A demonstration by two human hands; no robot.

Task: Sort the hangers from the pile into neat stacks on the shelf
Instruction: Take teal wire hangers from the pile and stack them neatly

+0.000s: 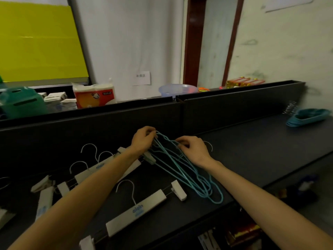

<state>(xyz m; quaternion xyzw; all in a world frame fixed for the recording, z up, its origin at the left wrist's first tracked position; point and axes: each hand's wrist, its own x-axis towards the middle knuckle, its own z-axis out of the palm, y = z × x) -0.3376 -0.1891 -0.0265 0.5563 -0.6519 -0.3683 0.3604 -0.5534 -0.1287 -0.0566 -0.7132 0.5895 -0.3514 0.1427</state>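
Note:
A bundle of thin teal wire hangers [182, 168] lies on the dark shelf top [252, 150], with the hooks toward the front edge. My left hand [143, 140] pinches the far end of the bundle. My right hand [193, 149] grips the teal hangers beside it. Several white clip hangers [137, 212] with metal hooks lie scattered to the left, partly under my left forearm. A neat stack of teal hangers [306, 117] sits at the far right of the shelf.
A dark back panel [108, 123] rises behind the shelf. Beyond it stand a tissue pack [94, 95], a green box [21, 102] and a blue bowl [175, 89]. Lower shelves with goods show at the bottom right.

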